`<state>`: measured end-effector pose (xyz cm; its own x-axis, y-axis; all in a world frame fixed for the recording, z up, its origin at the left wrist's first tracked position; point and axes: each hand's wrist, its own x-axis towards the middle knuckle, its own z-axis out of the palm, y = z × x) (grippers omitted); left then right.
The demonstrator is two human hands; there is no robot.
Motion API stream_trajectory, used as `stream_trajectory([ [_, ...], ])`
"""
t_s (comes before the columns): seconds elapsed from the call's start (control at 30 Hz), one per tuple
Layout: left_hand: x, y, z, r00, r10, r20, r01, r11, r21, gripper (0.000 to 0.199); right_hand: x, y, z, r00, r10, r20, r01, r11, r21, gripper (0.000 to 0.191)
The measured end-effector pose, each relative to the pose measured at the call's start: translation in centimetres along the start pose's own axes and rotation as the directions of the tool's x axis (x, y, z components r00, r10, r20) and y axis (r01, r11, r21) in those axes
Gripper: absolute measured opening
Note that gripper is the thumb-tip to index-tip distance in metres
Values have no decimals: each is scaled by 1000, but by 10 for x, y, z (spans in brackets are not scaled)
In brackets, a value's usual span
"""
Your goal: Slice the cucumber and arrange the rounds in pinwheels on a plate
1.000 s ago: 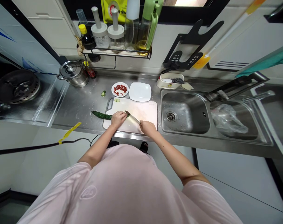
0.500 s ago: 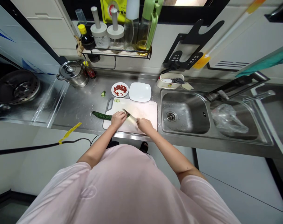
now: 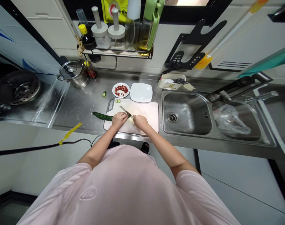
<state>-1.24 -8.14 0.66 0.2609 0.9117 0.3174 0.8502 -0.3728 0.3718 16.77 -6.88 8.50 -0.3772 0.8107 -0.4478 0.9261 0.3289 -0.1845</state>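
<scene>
Stainless counter underneath. Left hand clasping cucumber, laid over left edge of cutting board. Right hand gripping knife, blade at cucumber's right end. Beyond: pale slices, red pieces on round plate, white plate; farther, wall rack.

Shiny metal counter; smooth matt board; rough-skinned cucumber; glossy plate.

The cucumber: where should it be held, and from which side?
Probably across its body, from above, left of the knife: the cucumber is long, slim and lies flat, with the blade at its right end. The left grip covers that part; the left end reaches past the cutting board, likely a less steady hold.
</scene>
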Motion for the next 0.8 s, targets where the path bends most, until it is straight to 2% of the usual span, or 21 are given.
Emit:
stream_trajectory([
  [0.23,0,0,-1,1000,-6,12,6,1000,3,25,6,-8,-7,1000,8,13,-8,1000,-11,34],
  [0.4,1,1,-1,1000,-8,10,8,1000,11,26,-9,8,0,1000,-10,19,10,1000,-12,32],
  [0.57,1,2,-1,1000,-7,0,7,1000,10,25,-24,19,6,999,21,44,-20,1000,-6,32],
  [0.8,1,2,-1,1000,-11,5,11,1000,6,25,-14,12,5,1000,5,18,-5,1000,0,32],
])
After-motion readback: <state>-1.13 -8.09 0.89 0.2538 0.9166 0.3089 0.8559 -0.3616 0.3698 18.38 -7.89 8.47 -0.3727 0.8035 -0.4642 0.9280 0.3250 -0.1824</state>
